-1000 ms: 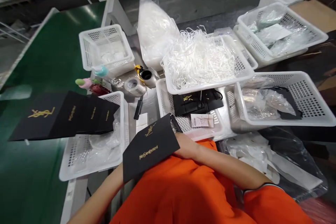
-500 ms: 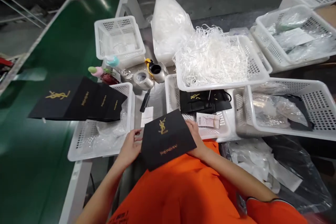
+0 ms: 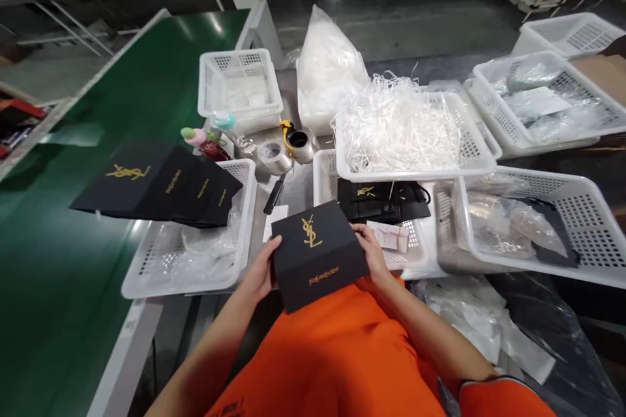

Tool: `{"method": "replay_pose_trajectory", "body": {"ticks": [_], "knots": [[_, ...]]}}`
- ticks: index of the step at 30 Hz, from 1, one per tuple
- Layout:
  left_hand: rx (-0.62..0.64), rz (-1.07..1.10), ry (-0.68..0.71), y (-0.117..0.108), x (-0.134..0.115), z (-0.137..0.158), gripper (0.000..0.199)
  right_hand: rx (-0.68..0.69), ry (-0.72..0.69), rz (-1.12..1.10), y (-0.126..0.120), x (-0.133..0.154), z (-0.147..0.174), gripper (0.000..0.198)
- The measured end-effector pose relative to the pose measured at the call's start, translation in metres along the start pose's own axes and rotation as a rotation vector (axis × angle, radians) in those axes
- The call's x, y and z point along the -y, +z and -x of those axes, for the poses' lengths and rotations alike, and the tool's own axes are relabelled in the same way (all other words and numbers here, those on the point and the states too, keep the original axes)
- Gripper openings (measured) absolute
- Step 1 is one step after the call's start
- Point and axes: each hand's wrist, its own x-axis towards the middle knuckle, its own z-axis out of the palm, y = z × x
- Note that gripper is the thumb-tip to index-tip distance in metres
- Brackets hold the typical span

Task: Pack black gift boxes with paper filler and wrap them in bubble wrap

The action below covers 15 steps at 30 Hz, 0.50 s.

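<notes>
Left hand (image 3: 261, 273) just came onto the black box (image 3: 317, 241), so it's a two-hander now. Fingers of that and the right hand (image 3: 373, 254) clamp opposite sides, by the worktop (image 3: 299, 189) near edge.

box (image 3: 319, 253): matt card | basket (image 3: 415, 176): smooth plastic | shirt (image 3: 337, 352): cloth | tabletop (image 3: 300, 187): shiny metal

— Front box (image 3: 317, 255), colouring?
— Black; gold monogram (image 3: 310, 233), gold lettering (image 3: 323, 276).
— Conveyor belt (image 3: 122, 91)?
— Plain green.
— Nearest right-hand basket (image 3: 594, 229)?
— White, perforated in a grid.
— Shirt (image 3: 332, 365)?
— Orange; sleeve (image 3: 499, 399) edged pale and dark.
</notes>
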Motion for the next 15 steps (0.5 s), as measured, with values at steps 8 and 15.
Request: {"method": "replay_pose_trajectory", "body": {"ticks": [8, 15], "knots": [[-0.046, 0.071, 0.195, 0.022, -0.036, -0.001, 0.026, 0.128, -0.260, 0.254, 0.009, 0.038, -0.007, 0.060], [-0.137, 0.126, 0.195, 0.038, -0.047, 0.015, 0.026, 0.288, -0.124, 0.186, 0.018, 0.067, 0.005, 0.121]]}}
